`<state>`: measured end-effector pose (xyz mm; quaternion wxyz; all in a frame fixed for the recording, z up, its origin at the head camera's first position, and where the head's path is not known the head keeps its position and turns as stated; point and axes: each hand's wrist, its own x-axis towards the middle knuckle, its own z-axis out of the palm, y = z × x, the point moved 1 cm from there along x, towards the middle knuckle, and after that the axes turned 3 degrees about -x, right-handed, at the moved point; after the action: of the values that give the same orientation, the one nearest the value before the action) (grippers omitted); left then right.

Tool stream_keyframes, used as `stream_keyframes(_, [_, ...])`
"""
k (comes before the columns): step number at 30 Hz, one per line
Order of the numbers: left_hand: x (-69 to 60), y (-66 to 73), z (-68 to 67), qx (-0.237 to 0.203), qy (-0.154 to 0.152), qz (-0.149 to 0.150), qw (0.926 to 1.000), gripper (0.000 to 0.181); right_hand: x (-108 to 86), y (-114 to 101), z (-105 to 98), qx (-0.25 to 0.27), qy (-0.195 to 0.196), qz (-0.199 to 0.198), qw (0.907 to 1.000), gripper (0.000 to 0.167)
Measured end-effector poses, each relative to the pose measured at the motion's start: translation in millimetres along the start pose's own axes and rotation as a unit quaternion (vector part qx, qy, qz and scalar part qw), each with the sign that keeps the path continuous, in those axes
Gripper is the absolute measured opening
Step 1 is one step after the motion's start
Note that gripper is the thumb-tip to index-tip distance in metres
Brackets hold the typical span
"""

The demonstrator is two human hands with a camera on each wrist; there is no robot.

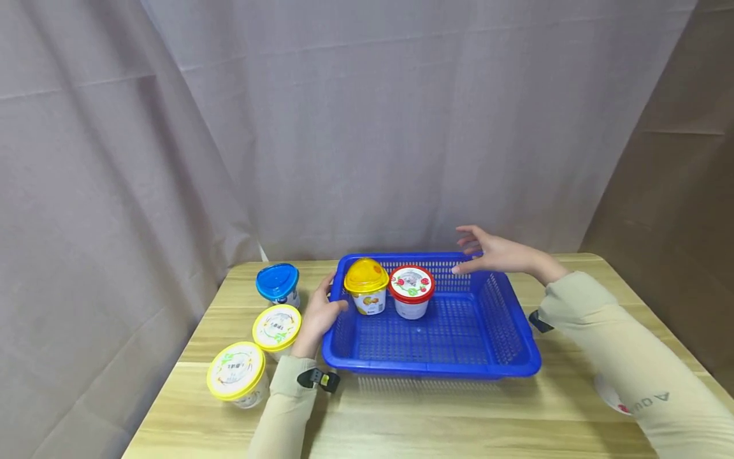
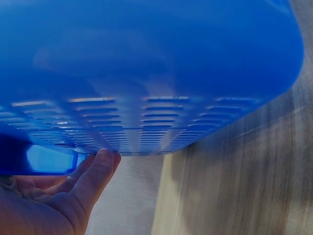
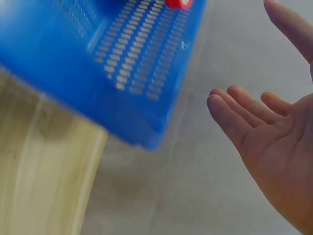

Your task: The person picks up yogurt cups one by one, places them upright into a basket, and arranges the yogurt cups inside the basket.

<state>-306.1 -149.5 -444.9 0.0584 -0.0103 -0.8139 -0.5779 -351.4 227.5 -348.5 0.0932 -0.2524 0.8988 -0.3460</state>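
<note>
You sit or stand at a wood-grain table (image 1: 436, 424) in a curtained-off spot: greyish cloth (image 1: 367, 127) hangs behind and at both sides, hiding the room, so home or lab cannot be told.

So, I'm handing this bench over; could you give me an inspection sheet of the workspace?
Surface: wood-grain table.
Job's things: rectangular blue plastic basket, holding a white cup with domed yellow lid and a round white tub with red-rimmed lid; left of it, a blue-lidded cup and two round white tubs with yellow-rimmed lids.
Clutter: white item at right, mostly hidden by a pale sleeve.
Hands: left hand grips the basket's left rim; right hand holds nothing, fingers apart.
Cables: nothing seen.
Surroundings: grey fabric curtain behind.
</note>
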Motion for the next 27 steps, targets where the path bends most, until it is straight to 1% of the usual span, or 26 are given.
stream_keyframes(5, [1.5, -0.9, -0.5, 0.004, 0.004, 0.004, 1.0000, 0.086, -14.0, 3.5, -20.2, -0.020, 0.021, -0.004, 0.9996, 0.096])
stream_keyframes(10, [0.0, -2.3, -2.0, -0.012, 0.003, 0.008, 0.9999, 0.086, -36.0, 10.5, -40.2, -0.047, 0.043, 0.009, 0.9980, 0.095])
stream_keyframes(15, [0.7, -5.5, -3.5, -0.017, 0.003, 0.008, 0.9998, 0.085, -57.9, 16.4, -55.9, -0.060, 0.053, 0.013, 0.9967, 0.092])
stream_keyframes(20, [-0.2, -6.3, -4.8, -0.018, 0.004, 0.004, 0.9998, 0.085, -80.2, 23.9, -62.1, -0.078, 0.059, 0.028, 0.9948, 0.090])
stream_keyframes(27, [-3.9, -4.5, -3.4, -0.008, 0.002, -0.003, 1.0000, 0.084, -116.5, 42.9, -64.6, -0.099, 0.081, 0.052, 0.9904, 0.091])
